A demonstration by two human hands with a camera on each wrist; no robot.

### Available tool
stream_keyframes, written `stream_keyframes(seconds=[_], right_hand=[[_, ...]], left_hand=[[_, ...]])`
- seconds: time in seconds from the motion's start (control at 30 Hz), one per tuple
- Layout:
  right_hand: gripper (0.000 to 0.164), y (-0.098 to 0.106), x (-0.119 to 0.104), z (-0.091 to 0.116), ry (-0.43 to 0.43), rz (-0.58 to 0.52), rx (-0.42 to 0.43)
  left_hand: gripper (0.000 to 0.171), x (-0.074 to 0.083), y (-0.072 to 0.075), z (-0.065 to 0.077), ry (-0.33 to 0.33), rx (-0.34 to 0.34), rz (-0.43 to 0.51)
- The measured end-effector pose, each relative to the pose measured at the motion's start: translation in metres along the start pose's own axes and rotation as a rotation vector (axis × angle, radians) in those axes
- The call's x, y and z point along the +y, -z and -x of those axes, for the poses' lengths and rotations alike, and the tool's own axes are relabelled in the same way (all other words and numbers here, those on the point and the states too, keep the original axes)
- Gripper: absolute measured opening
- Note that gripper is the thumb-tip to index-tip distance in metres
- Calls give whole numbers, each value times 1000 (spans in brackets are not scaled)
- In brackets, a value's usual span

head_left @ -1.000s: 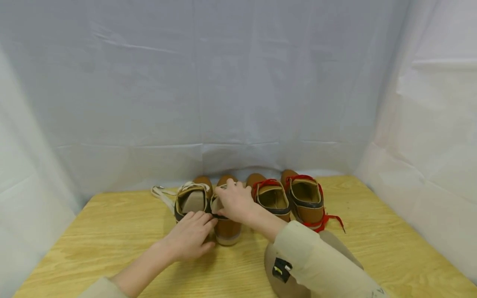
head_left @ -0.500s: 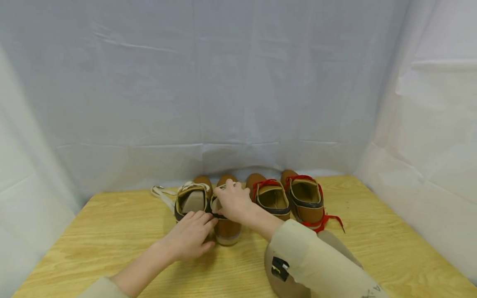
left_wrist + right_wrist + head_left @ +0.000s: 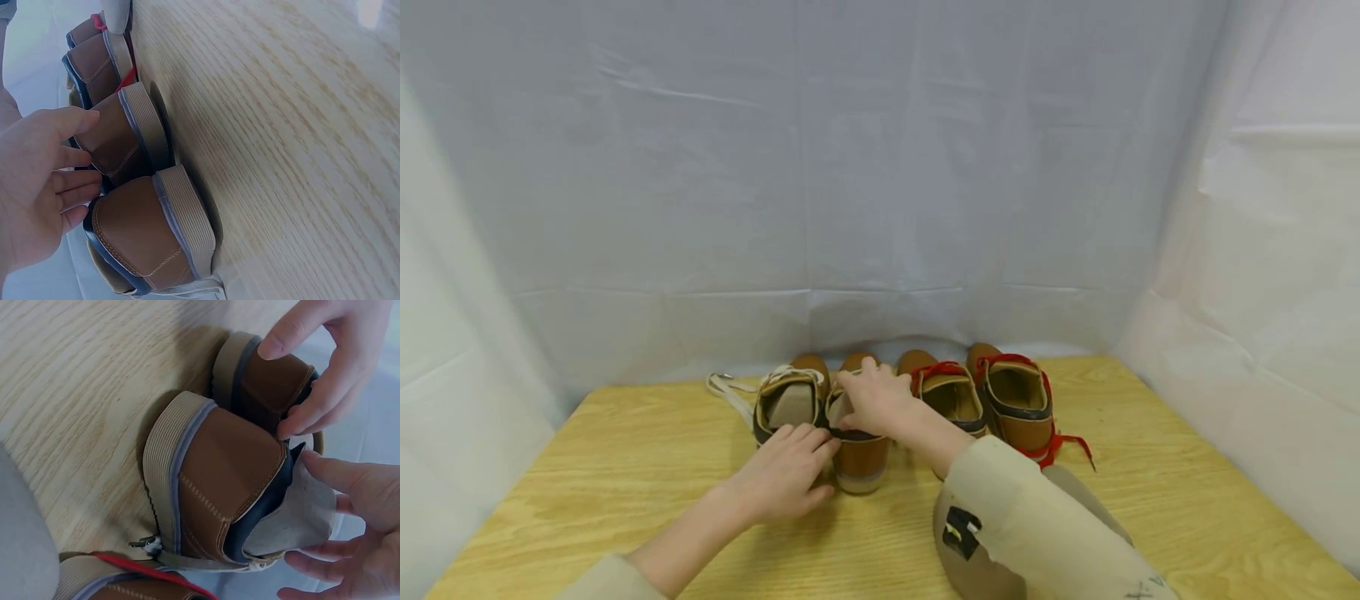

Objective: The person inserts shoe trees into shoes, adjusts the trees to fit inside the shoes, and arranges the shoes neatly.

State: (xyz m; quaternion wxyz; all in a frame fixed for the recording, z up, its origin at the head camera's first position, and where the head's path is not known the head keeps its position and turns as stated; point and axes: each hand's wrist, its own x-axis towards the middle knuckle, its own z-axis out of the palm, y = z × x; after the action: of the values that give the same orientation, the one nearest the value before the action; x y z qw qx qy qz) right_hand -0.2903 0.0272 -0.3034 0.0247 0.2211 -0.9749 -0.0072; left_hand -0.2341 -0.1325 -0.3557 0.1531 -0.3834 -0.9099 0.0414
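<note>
Two brown shoes with white laces stand side by side, heels toward me: the left shoe [image 3: 808, 364] and the right shoe [image 3: 861, 461]. My left hand [image 3: 788, 477] rests at their heel collars, fingers loosely bent and thumb spread; the left wrist view shows its fingertips by the heel rim [image 3: 94, 206]. In the right shoe's opening, my right hand [image 3: 877, 402] holds a thin grey-beige insole [image 3: 297, 509]. Its thumb lies on one edge and its fingers reach along the other. A similar beige insole [image 3: 792, 406] lies inside the left shoe.
Two brown shoes with red laces, one [image 3: 951, 402] beside the other [image 3: 1026, 432], stand to the right; a red lace end [image 3: 1078, 442] trails on the wooden table [image 3: 647, 492]. White lace [image 3: 730, 392] lies at left. Beneath my right sleeve is a rounded beige thing [image 3: 973, 575]. White sheeting [image 3: 880, 208] hangs behind.
My right hand has shifted very slightly to the right over the shoe opening. My left hand and the shoes keep their places.
</note>
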Motion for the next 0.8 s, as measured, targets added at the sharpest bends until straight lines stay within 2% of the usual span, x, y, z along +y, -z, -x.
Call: stream_keyframes(seconds=[0.2,0.33,0.8], right_hand=[[53,-2,4,1,46,66,49],[49,-3,2,1,58,67,59],[48,-4,-1,-5,29,80,24]], left_hand=[[51,0,0,0,3,-7,7],[51,-1,0,1,7,-7,9],[51,-2,0,0,0,3,-8]])
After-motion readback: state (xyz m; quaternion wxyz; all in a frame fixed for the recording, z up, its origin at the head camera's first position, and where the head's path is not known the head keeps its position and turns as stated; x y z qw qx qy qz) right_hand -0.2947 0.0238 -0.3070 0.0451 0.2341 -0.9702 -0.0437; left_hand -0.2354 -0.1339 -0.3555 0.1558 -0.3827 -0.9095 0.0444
